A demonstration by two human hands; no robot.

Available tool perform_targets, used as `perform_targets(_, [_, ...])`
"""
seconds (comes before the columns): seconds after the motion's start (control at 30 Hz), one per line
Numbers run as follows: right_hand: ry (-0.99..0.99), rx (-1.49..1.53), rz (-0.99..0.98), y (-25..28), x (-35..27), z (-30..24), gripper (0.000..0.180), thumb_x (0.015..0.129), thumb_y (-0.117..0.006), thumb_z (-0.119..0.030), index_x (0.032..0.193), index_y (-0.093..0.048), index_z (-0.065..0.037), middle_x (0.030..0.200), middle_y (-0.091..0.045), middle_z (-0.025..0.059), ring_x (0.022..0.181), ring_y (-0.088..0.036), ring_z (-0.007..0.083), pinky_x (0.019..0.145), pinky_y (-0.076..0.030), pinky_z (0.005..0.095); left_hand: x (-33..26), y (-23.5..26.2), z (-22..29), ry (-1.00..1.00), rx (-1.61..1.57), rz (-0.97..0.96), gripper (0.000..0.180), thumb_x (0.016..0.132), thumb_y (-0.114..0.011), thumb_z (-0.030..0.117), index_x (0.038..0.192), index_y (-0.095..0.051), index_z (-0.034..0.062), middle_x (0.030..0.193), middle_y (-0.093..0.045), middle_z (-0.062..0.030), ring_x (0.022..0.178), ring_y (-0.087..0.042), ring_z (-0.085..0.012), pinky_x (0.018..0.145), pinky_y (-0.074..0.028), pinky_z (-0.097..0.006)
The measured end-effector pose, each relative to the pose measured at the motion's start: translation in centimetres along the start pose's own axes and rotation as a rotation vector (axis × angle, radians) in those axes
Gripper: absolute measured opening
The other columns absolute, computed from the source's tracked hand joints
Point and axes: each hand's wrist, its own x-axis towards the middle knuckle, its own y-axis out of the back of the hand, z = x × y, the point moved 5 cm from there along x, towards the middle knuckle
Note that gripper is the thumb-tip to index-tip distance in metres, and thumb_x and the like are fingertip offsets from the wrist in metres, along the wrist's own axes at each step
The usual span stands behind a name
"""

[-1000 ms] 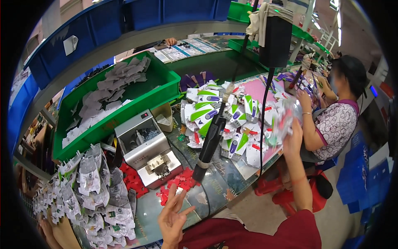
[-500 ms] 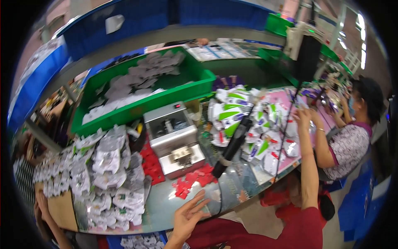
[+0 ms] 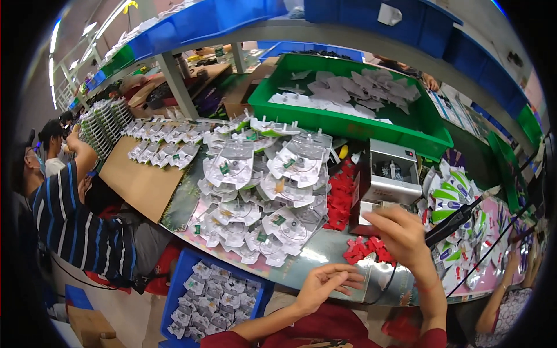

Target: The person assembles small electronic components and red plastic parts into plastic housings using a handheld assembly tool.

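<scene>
— Since 0.5 s ago the view has swung left: the small metal machine [image 3: 390, 177] now sits right of centre, and the right hand [image 3: 402, 235], which was raised far off by the coloured packets, has come in just in front of it.

— How is that hand posed?

— Wrist bent, palm down, fingers [image 3: 387, 215] curled loosely over the scatter of red plastic pieces [image 3: 366, 250] that lies in front of the machine (whether it grips 1 of them I cannot tell).

— And the other?

— The left hand [image 3: 325, 285] hovers lower, at the near edge of the table [image 3: 325, 250], down-left of the machine. Fingers spread and pointing right toward the red pieces, open, holding nothing.

— What else surrounds the machine?

— Left of it, a heap of clear pouches [image 3: 264, 191]; behind it, a green bin [image 3: 348, 124] of flat grey sheets; right of it, green-and-white packets [image 3: 449, 194]. Far left of it, a person in a striped shirt [image 3: 72, 223] sits by a cardboard sheet [image 3: 139, 180]. Below the pouches, a blue crate [image 3: 184, 268] holds more small pouches.
</scene>
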Motion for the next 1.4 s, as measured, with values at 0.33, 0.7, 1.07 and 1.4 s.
perform_targets(0.33, [0.325, -0.315, -0.059, -9.6, 6.6, 2.3, 0.022, 0.063, -0.057, -0.012, 0.085, -0.059, -0.009, 0.092, -0.053, 0.0074, 0.082, -0.054, 0.0230, 0.070, -0.042, 0.0324, -0.9, 3.3, 3.8, -0.194, -0.045, 0.138, 0.025, 0.090, -0.044, 0.012, 0.106, -0.052, -0.0048, 0.094, -0.062, -0.0182, 0.083, -0.063, -0.0258, 0.067, -0.052, -0.031])
perform_targets(0.7, [0.365, -0.298, 0.201, -4.5, 2.8, -0.3, 0.033, 0.052, -0.059, -0.010, 0.084, -0.063, -0.008, 0.081, -0.056, 0.0035, 0.068, -0.053, 0.0195, 0.059, -0.039, 0.0319, 2.0, 2.0, 8.3, -0.311, -0.105, 0.107, 0.052, 0.087, -0.047, 0.007, 0.131, -0.020, 0.0002, 0.127, -0.039, -0.0201, 0.105, -0.052, -0.0334, 0.072, -0.054, -0.038])
perform_targets(1.07, [0.300, -0.194, 0.008, -0.2, -5.3, -3.3, 0.029, 0.057, -0.059, -0.010, 0.085, -0.064, -0.002, 0.081, -0.057, 0.0037, 0.067, -0.055, 0.0156, 0.058, -0.044, 0.0277, 1.8, -0.5, 3.3, -0.180, -0.108, 0.094, 0.040, 0.078, -0.054, -0.005, 0.116, -0.042, -0.0012, 0.105, -0.054, -0.0120, 0.093, -0.057, -0.0212, 0.075, -0.053, -0.037])
perform_targets(1.4, [0.177, -0.288, -0.096, -0.5, -5.8, -4.2, 0.024, 0.062, -0.059, -0.013, 0.084, -0.062, -0.003, 0.082, -0.055, 0.0042, 0.074, -0.054, 0.0168, 0.063, -0.043, 0.0282, 1.0, -2.0, 1.3, -0.251, -0.017, 0.157, 0.038, 0.078, -0.054, -0.008, 0.114, -0.042, -0.0043, 0.106, -0.054, -0.0131, 0.095, -0.056, -0.0199, 0.078, -0.051, -0.034])
